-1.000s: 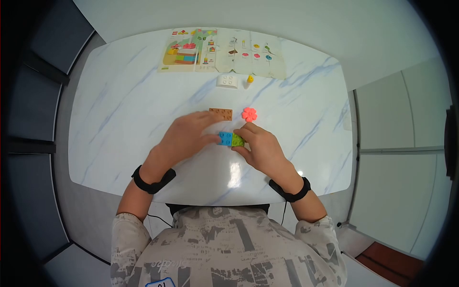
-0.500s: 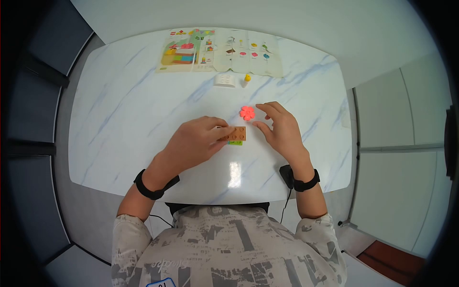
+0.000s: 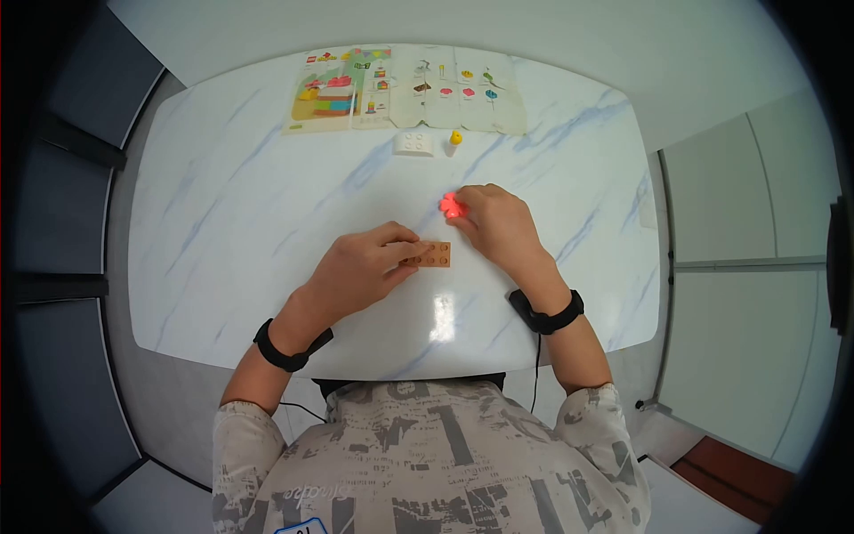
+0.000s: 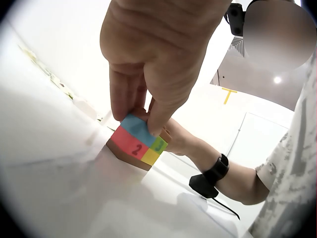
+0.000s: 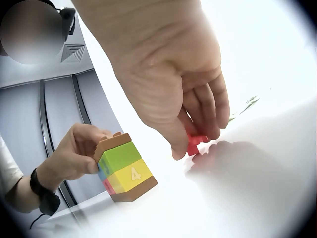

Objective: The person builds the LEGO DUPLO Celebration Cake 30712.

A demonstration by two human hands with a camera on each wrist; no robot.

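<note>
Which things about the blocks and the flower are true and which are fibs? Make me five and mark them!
1. The left hand grips the brick stack. True.
2. The top brick of the stack is blue. False: a brown brick is on top.
3. The yellow brick in the stack shows a number 4. True.
4. The right hand is holding the white brick. False: it pinches the coral-pink flower piece; the white brick is on the table.
5. The yellow-topped candle piece lies on the instruction sheet. False: it is on the table, beside the white brick.
</note>
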